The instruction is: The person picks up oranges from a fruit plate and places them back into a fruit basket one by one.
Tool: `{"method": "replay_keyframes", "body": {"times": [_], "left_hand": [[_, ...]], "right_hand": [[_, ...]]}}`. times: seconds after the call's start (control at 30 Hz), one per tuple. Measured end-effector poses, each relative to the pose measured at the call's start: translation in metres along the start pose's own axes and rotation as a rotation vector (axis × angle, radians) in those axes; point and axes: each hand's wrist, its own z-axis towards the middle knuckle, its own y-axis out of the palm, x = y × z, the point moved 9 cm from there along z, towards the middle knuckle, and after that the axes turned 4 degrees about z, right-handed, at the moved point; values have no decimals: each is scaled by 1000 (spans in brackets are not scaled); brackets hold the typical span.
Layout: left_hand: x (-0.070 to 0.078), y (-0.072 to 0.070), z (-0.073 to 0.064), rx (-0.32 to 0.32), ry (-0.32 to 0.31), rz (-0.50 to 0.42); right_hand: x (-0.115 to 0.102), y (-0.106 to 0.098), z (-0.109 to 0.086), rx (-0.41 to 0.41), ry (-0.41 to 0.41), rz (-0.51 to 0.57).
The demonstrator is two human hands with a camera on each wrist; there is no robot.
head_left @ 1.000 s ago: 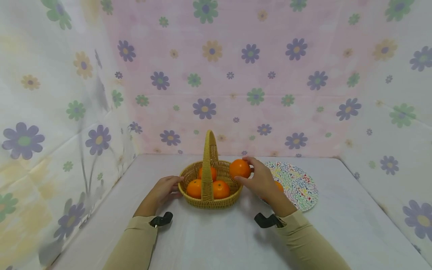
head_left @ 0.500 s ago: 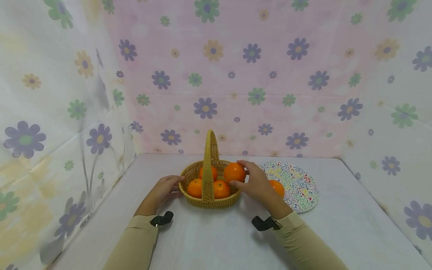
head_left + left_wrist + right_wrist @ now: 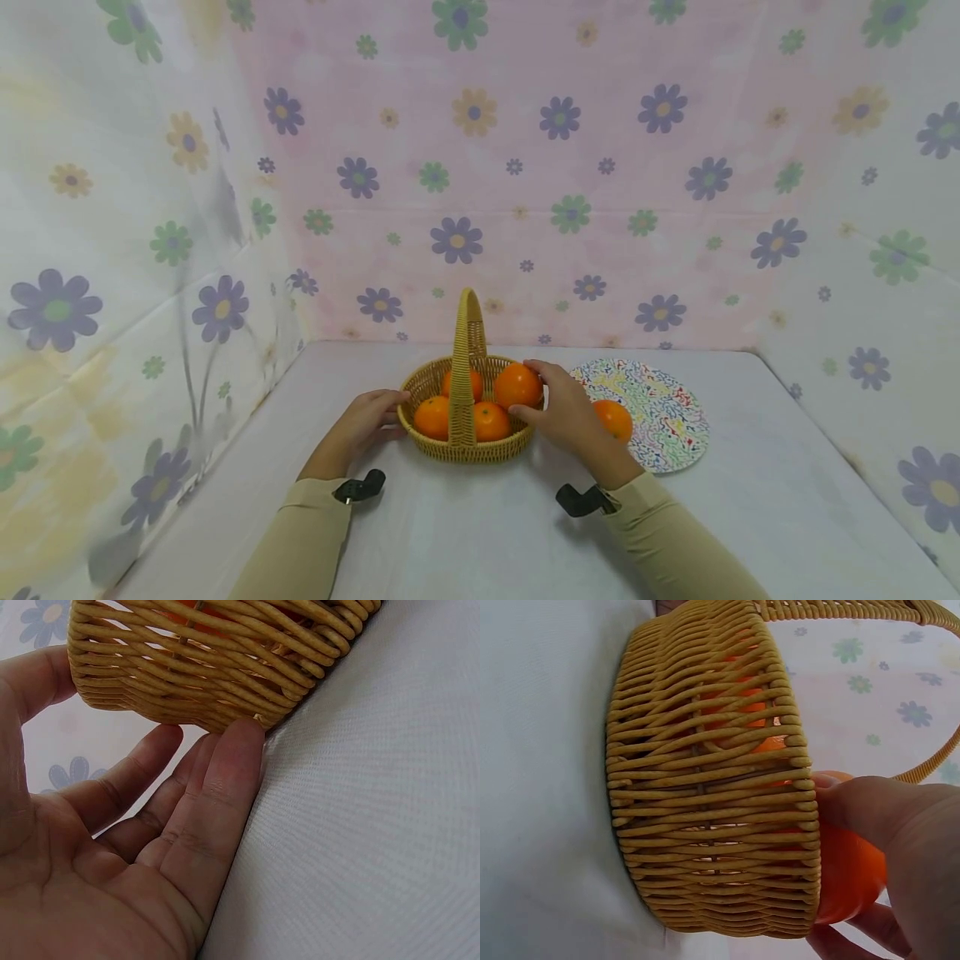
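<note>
A woven wicker basket point(image 3: 468, 452) with a tall arched handle stands on the table, with several oranges inside, among them a front orange point(image 3: 491, 422) and a left orange point(image 3: 432, 418). My left hand point(image 3: 365, 421) holds the basket's left end, one digit at the rim and other fingertips against the outer weave point(image 3: 202, 667). My right hand point(image 3: 562, 412) grips another orange point(image 3: 517, 386) between thumb and fingers, inside the right rim. In the right wrist view, the thumb lies over that orange point(image 3: 847, 870), beside the rim; its lower part is hidden behind the weave.
Right of the basket lies a round, colourfully speckled mat point(image 3: 667, 417) with one orange point(image 3: 613, 421) at its left side, partly near my right wrist. A white cloth covers the table point(image 3: 465, 533). Flower-printed curtains point(image 3: 517, 192) enclose the back and sides.
My right hand has moved left and down with the orange, from above the basket's right rim into the basket. The left hand stays in place at the left end.
</note>
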Motion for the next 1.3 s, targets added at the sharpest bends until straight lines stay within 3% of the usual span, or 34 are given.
{"method": "replay_keyframes", "body": {"times": [0.6, 1.3], "left_hand": [[0, 2, -1, 0, -1, -10], [0, 1, 0, -9, 14, -19]], "right_hand": [[16, 15, -2, 10, 108, 38], [13, 17, -3, -23, 163, 56]]}}
